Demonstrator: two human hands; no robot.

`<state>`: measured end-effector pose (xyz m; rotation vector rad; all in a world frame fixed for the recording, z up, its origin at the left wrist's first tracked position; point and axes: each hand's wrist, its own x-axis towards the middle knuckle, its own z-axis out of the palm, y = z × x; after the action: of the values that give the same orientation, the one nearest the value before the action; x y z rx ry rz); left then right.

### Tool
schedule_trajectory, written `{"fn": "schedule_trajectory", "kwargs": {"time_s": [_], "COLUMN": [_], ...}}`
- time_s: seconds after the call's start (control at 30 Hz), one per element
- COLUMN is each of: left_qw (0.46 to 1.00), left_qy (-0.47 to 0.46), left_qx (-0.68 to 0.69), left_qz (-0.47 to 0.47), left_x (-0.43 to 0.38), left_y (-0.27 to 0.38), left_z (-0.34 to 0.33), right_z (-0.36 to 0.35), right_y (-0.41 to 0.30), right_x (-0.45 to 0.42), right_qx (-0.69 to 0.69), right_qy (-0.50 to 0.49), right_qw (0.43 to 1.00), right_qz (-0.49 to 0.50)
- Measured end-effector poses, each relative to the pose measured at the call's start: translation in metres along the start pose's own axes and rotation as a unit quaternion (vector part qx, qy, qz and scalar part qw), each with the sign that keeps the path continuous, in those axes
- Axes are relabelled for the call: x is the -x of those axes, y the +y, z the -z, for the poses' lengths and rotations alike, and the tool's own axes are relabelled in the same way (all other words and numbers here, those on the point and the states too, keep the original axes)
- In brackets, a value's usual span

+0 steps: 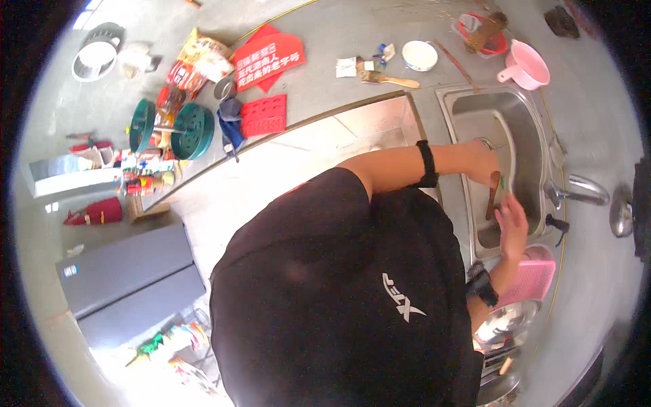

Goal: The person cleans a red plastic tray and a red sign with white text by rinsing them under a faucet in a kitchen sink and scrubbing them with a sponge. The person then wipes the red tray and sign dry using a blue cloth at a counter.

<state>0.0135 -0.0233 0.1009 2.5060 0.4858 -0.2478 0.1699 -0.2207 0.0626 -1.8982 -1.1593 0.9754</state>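
My left hand (482, 162) reaches over the stainless-steel sink (472, 219). At its fingers is a narrow brown object (492, 201), perhaps a handle, slanting down over the basin; the hand appears closed on its upper end. A small green piece (502, 183) shows beside it, between the two hands. My right hand (512, 224) is at the basin's lower part, fingertips close to the green piece. Blur hides whether it grips anything. The chrome faucet (585, 189) stands at the sink's far side.
A pink basket (534, 280) and metal bowl (508, 320) lie beside my right forearm. On the counter past my left arm are a pink dipper (529, 66), red basin (496, 43), white bowl (419, 55), brush (396, 80) and a red stick (454, 62).
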Motion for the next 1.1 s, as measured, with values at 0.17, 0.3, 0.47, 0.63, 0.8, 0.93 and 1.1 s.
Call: {"fn": "schedule_trajectory", "kwargs": {"time_s": [0.17, 0.3, 0.47, 0.63, 0.8, 0.93, 1.1], "left_qw": [0.998, 0.984, 0.876, 0.489, 0.299, 0.122, 0.269], "left_qy": [-0.005, 0.046, 0.285, 0.550, 0.712, 0.519, 0.643], "left_qx": [0.048, 0.082, 0.218, 0.343, 0.207, 0.267, 0.351], "left_qz": [0.047, 0.150, 0.323, 0.584, 0.601, 0.803, 0.626], "left_x": [0.064, 0.153, 0.252, 0.335, 0.482, 0.478, 0.537], "left_y": [-0.096, -0.137, -0.196, -0.272, -0.390, -0.388, -0.418], "left_z": [-0.057, -0.080, -0.128, -0.080, -0.127, -0.063, -0.146], "right_z": [-0.020, -0.030, -0.074, -0.149, -0.234, -0.309, -0.408], "right_y": [0.015, -0.013, -0.015, -0.086, -0.131, -0.209, -0.300], "right_x": [-0.032, -0.058, -0.088, -0.084, -0.101, -0.095, -0.097], "right_qx": [-0.124, 0.306, 0.262, 0.376, 0.369, 0.310, 0.200], "right_qy": [-0.131, -0.044, -0.106, -0.148, -0.223, -0.233, -0.344], "right_qw": [0.983, 0.950, 0.956, 0.909, 0.884, 0.893, 0.870], "right_qz": [-0.028, 0.039, 0.080, 0.104, 0.183, 0.230, 0.292]}}
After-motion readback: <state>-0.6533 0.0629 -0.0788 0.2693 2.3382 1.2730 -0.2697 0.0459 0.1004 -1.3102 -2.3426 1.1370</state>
